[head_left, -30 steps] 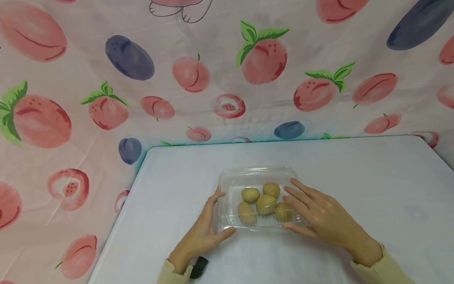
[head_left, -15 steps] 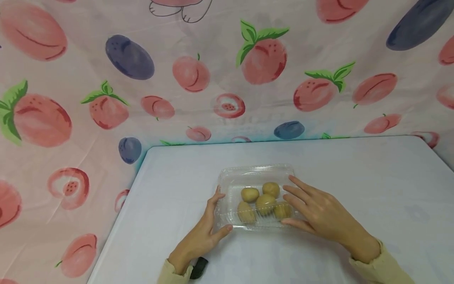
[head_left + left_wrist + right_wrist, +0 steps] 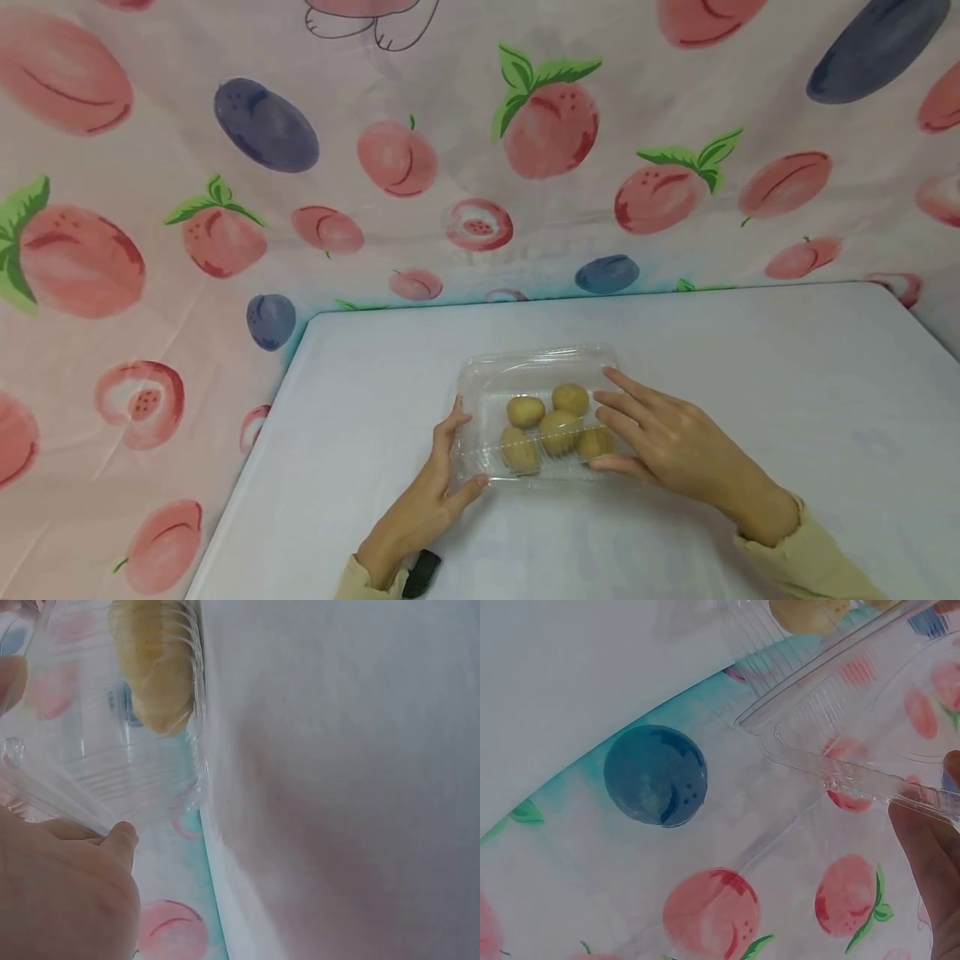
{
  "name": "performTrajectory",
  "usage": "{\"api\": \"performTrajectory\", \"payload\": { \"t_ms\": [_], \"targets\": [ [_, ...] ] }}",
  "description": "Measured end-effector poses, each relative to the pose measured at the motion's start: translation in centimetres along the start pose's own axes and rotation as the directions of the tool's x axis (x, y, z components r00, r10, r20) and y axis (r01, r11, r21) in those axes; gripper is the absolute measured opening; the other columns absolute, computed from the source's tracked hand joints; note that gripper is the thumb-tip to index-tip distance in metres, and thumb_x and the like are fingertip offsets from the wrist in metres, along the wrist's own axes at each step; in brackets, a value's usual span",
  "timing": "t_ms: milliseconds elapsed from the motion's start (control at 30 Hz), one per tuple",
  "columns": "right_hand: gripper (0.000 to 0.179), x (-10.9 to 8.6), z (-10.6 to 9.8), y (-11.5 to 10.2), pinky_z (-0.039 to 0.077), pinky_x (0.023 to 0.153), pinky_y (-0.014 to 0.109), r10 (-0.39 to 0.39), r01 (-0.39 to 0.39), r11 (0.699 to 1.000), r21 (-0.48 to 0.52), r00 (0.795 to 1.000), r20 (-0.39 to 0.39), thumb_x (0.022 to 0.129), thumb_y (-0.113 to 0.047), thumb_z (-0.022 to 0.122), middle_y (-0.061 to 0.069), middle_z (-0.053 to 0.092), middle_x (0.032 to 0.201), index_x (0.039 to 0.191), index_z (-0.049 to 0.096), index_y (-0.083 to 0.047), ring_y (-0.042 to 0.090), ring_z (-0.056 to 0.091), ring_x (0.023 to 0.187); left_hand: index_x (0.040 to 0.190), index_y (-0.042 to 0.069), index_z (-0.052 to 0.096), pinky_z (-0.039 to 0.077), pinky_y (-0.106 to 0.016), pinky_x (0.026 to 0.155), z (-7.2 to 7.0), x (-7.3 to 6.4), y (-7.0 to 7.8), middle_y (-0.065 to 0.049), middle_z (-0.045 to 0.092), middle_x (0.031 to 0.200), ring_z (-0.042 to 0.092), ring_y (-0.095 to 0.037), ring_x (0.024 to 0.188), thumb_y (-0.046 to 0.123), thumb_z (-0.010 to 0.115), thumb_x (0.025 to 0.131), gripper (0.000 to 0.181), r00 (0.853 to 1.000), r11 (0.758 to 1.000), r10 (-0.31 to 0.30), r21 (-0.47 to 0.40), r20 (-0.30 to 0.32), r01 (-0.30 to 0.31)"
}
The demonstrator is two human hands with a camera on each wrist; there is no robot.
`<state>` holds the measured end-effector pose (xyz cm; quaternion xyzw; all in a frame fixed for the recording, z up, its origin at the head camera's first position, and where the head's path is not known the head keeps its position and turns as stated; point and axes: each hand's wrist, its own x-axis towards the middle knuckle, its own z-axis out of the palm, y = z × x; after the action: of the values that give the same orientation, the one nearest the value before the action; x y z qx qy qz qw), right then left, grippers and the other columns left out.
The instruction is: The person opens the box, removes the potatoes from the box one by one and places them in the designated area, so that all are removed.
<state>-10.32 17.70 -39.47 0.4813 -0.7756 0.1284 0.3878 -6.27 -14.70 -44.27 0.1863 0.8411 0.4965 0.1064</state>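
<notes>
A clear plastic clamshell box [image 3: 486, 457] with several yellow-brown potatoes [image 3: 561, 432] inside sits at the middle of the white table, in the head view. Its lid [image 3: 855, 774] stands at an angle to the base in the right wrist view. My left hand [image 3: 426, 492] grips the box's left end, thumb at the front corner and fingers along the side. At the right end, my right hand [image 3: 667, 442] pinches the lid's rim between thumb and fingers. The left wrist view shows one long potato [image 3: 154, 671] behind the ribbed wall, near the left hand [image 3: 67, 885].
The white tabletop [image 3: 750, 367] extends around the box, its far edge against a pink cloth backdrop [image 3: 337, 125] printed with peaches and plums. A small black object [image 3: 422, 575] shows beside the left wrist.
The right hand has shifted slightly left and toward the back, its thumb farther up from the front edge. The left hand keeps its grip. The head view has shifted a little.
</notes>
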Motion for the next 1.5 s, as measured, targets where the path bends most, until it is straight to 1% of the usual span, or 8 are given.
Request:
{"api": "performTrajectory", "payload": {
  "t_ms": [200,467,700,833,1100,1200,1333,1500],
  "targets": [
    [0.058,0.2,0.0,0.1,0.06,0.064,0.042,0.007,-0.007,1.0,0.0,1.0,0.003,0.102,-0.052,0.047,0.016,0.074,0.101,0.094,0.069,0.001,0.04,0.068,0.107,0.149,0.009,0.015,0.013,-0.051,0.122,0.2,0.0,-0.2,-0.005,-0.009,0.167,0.003,-0.027,0.153,0.014,0.061,0.097,0.069,1.0,1.0,0.018,0.018,-0.019,-0.017],
    [0.058,0.5,-0.1,0.3,0.06,0.063,0.042,0.005,-0.005,1.0,-0.001,1.0,0.004,0.101,-0.053,0.048,0.015,0.074,0.099,0.094,0.068,0.0,0.039,0.069,0.105,0.147,0.006,0.014,0.009,-0.047,0.121,0.4,0.0,-0.1,-0.012,-0.011,0.166,-0.002,-0.028,0.153,0.01,0.052,0.102,0.06,0.999,0.999,0.033,0.04,-0.021,-0.033],
    [0.059,0.6,-0.3,0.3,0.06,0.065,0.04,0.014,-0.012,0.999,-0.032,0.998,0.064,0.1,-0.055,0.046,0.013,0.074,0.099,0.096,0.066,-0.001,0.037,0.068,0.107,0.147,0.007,0.013,0.003,-0.025,0.119,0.5,0.0,0.3,-0.011,-0.012,0.166,-0.003,-0.024,0.153,0.009,0.047,0.103,0.055,1.0,0.998,0.01,0.062,-0.022,-0.009],
    [0.059,0.5,-0.4,0.3,0.06,0.065,0.04,0.029,-0.026,0.999,-0.025,0.995,0.094,0.1,-0.056,0.045,0.012,0.074,0.1,0.097,0.066,-0.001,0.037,0.068,0.109,0.147,0.007,0.013,0.0,-0.015,0.117,0.4,-0.2,0.3,-0.009,-0.012,0.166,-0.005,-0.024,0.153,0.007,0.045,0.104,0.054,1.0,1.0,0.012,0.016,-0.007,-0.012],
    [0.059,0.6,-1.1,0.9,0.059,0.058,0.039,0.084,-0.085,0.996,0.015,0.992,0.09,0.101,-0.056,0.042,0.011,0.073,0.105,0.101,0.066,-0.002,0.037,0.068,0.108,0.153,0.013,0.011,0.011,-0.043,0.122,0.1,-0.5,0.1,0.003,-0.006,0.167,0.003,-0.019,0.153,-0.002,0.042,0.101,0.062,1.0,0.998,-0.007,-0.056,0.003,0.007],
    [0.058,0.6,-1.2,1.0,0.06,0.061,0.04,0.08,-0.084,0.996,0.03,0.991,0.108,0.101,-0.056,0.043,0.012,0.073,0.108,0.103,0.067,-0.003,0.037,0.068,0.109,0.157,0.017,0.005,0.01,-0.042,0.122,0.0,-0.5,0.0,0.005,-0.009,0.166,0.0,-0.02,0.154,-0.001,0.044,0.101,0.071,1.0,0.998,0.003,-0.069,-0.007,-0.003],
    [0.057,0.8,-1.4,1.4,0.06,0.061,0.04,0.099,-0.102,0.992,0.071,0.994,0.05,0.1,-0.055,0.047,0.012,0.073,0.106,0.102,0.067,-0.001,0.036,0.069,0.106,0.159,0.028,-0.008,0.008,-0.036,0.122,0.0,-0.5,0.1,0.006,-0.013,0.166,-0.003,-0.019,0.154,-0.001,0.049,0.099,0.088,1.0,0.995,-0.004,-0.099,-0.028,0.001],
    [0.057,0.7,-1.6,1.7,0.059,0.061,0.039,0.125,-0.127,0.987,0.099,0.992,0.03,0.101,-0.055,0.047,0.012,0.074,0.106,0.103,0.067,-0.002,0.036,0.07,0.105,0.157,0.034,-0.013,0.008,-0.053,0.122,0.1,-0.5,0.1,0.006,-0.012,0.166,-0.002,-0.023,0.154,0.001,0.052,0.099,0.093,0.998,0.989,-0.043,-0.141,-0.036,0.038]
  ]
}}
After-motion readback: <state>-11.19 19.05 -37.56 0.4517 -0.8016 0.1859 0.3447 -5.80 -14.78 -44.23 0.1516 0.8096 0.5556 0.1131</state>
